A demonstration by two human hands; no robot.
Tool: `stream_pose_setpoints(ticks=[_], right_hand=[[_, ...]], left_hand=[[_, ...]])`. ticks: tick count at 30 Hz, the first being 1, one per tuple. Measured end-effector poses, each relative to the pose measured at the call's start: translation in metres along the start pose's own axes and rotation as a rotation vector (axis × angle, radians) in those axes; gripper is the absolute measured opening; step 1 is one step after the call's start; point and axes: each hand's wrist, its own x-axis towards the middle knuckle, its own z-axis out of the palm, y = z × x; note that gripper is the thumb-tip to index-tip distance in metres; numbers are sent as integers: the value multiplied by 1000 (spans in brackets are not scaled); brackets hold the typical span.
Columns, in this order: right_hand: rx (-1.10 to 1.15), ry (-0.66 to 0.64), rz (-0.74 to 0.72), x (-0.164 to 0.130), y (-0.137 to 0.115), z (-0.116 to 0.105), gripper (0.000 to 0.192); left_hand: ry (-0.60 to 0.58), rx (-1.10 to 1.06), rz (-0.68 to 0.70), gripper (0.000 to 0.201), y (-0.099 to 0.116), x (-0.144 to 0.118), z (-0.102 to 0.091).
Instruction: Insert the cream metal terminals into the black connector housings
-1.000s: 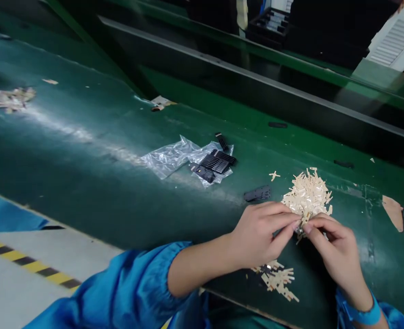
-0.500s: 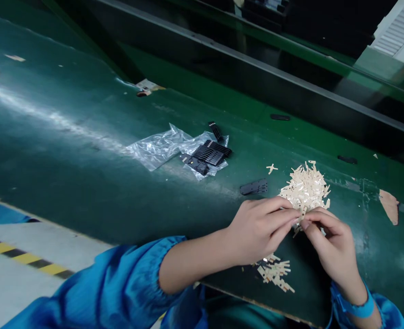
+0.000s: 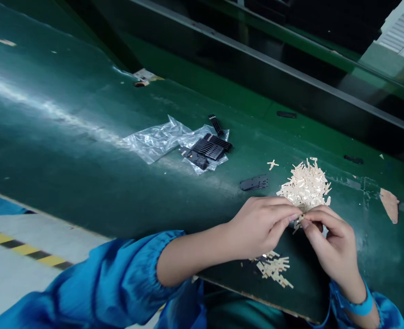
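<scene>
My left hand (image 3: 261,225) and my right hand (image 3: 330,242) meet fingertip to fingertip just in front of a heap of small beige metal strips (image 3: 306,186) on the green belt (image 3: 85,151). Both pinch one small beige strip (image 3: 299,220) between thumb and fingers. A smaller pile of beige strips (image 3: 273,267) lies under my left wrist near the belt's front edge. A flat black plastic part (image 3: 254,183) lies just beyond my left hand.
A clear plastic bag (image 3: 160,141) with several black comb-like parts (image 3: 208,150) on it lies at mid-belt. One loose beige cross piece (image 3: 272,164), torn tape (image 3: 390,204) at the right, and a dark rail (image 3: 256,64) along the far side.
The view drifted slightly; my hands stay together at the heap's near edge, still working the same small strip.
</scene>
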Motion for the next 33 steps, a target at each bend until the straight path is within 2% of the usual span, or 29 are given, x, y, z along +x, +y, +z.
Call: stream_pose_setpoints(ticks=[11, 16, 22, 28, 30, 33], right_hand=[[-125, -48, -131, 0, 0, -2, 16], [-147, -43, -146, 0, 2, -3, 16], [-128, -53, -114, 0, 0, -1, 17], [-36, -66, 24, -2, -3, -6, 17], [-12, -62, 62, -3, -2, -7, 16], [15, -57, 81, -2, -2, -6, 17]], left_hand=[[-110, 31, -53, 30, 2, 4, -8], [-136, 68, -28, 31, 5, 6, -13], [-132, 246, 45, 32, -3, 4, -9], [-98, 494, -68, 29, -17, 7, 2], [-85, 380, -134, 26, -14, 10, 2], [-104, -108, -304, 16, -5, 15, -2]])
